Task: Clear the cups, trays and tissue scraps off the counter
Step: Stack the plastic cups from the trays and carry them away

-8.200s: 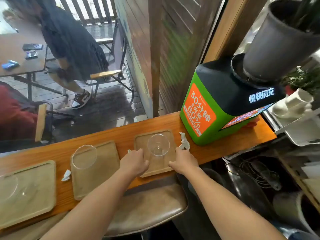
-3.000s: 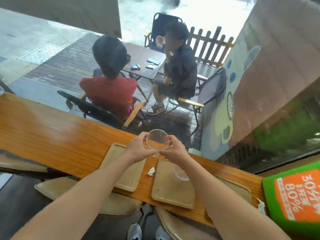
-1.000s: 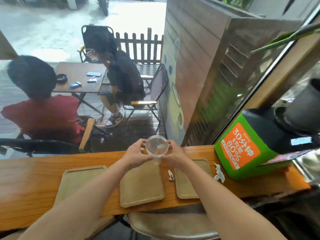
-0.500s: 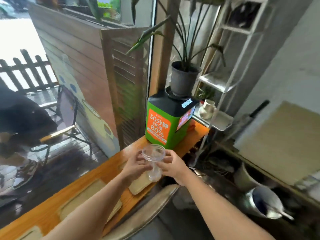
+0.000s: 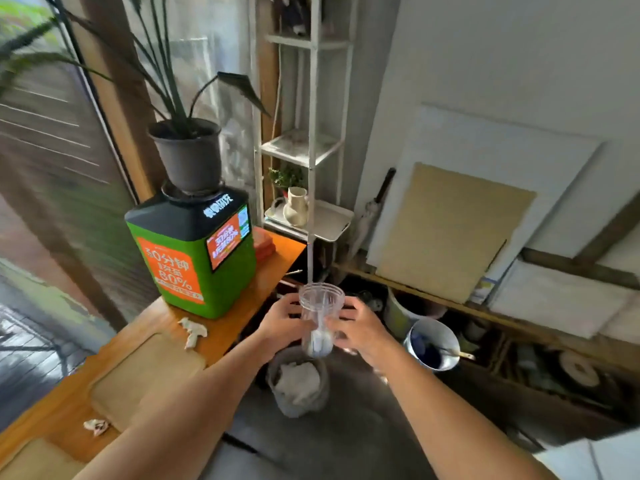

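Orange wooden counter (image 5: 239, 323) running from 7 o'clock toward 1 o'clock, green-and-black charging kiosk (image 5: 192, 254) at its far end, crumpled tissue scrap (image 5: 192, 331) at the kiosk's 6 o'clock, tan tray (image 5: 145, 372) nearer, second tissue scrap (image 5: 96, 426) at the tray's 7 o'clock, another tray (image 5: 34, 460) at the near end.

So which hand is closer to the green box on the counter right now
The left. The left hand grips the stacked clear cups just off the counter's end, right of the green box. The right hand grips the cups' far side, farther away.

Clear cups (image 5: 320, 318), tan tray (image 5: 149, 372), orange-brown counter (image 5: 239, 317), white tissue scrap (image 5: 192, 332), green-and-orange box (image 5: 194, 258)
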A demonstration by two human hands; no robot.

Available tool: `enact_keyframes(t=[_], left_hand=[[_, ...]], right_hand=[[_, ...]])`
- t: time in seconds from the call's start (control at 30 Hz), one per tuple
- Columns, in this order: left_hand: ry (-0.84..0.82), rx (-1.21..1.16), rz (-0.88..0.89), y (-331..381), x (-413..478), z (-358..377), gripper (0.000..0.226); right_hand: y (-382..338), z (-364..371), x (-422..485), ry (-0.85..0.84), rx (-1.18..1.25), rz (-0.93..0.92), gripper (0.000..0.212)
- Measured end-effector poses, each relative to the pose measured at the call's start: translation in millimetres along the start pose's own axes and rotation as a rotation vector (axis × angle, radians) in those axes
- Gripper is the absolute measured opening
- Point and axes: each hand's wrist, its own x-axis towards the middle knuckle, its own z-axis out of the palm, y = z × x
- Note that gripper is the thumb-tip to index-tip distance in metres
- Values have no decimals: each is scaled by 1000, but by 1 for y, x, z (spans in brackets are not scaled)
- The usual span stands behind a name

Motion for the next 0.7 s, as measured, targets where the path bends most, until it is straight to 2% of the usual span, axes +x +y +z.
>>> enact_keyframes(t=[0.17,0.3,0.57,0.7], left_hand=[[-78,91,28,20,39,95,67],[-119,114,21,24,62,139,60],[-178,197,-5,29,132,162,61],[-206,186,1,42,184,160,65]], right_hand=[[-2,-101,4,93,76,-4,51],[-5,-145,8,115,100,30,49],[-4,-173,64,159,140,61,45],[-22,-179,116,198,97,49,52]])
